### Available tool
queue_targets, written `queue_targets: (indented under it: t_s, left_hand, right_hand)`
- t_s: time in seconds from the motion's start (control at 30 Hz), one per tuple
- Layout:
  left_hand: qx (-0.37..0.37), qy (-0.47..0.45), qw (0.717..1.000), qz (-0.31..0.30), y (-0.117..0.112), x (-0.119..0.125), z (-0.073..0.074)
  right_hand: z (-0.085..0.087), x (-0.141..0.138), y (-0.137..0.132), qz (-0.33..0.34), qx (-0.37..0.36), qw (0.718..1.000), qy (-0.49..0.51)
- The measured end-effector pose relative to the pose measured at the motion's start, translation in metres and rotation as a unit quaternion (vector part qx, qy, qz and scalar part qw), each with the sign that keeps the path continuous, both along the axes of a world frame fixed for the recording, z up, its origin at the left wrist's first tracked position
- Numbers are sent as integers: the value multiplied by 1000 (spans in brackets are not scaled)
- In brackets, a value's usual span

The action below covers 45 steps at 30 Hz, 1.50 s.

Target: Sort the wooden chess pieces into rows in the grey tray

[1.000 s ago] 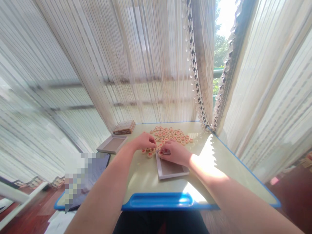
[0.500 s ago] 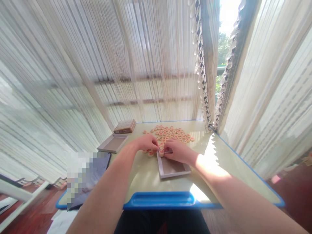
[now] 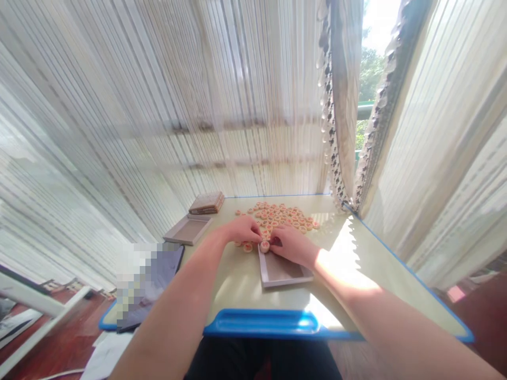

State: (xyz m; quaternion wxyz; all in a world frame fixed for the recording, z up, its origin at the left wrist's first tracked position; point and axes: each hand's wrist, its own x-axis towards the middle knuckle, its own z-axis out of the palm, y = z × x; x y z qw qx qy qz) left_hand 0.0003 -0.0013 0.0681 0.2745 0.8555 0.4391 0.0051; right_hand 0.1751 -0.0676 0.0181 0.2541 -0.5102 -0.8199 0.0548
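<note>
- At the far rim of the tray (image 3: 287, 281) — left hand (image 3: 242, 230) curled, fingertips at a round piece (image 3: 264, 246); grip unclear.
- Right hand (image 3: 292, 246) curled beside it — grasp hidden.

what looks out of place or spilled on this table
The round pieces lie loosely scattered across the table, outside the shallow tray, whose visible floor is bare. Nothing looks damaged.

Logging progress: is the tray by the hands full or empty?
Mostly empty: the tray floor shows bare; the right hand hides its far end.
</note>
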Motion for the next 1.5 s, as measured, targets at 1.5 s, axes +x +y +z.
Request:
queue_targets:
  t_s: [1.5]
  left_hand:
    - [10, 4, 999, -40, 4, -2, -5]
  right_hand:
    - [2, -1, -1, 52, -36, 997, 49]
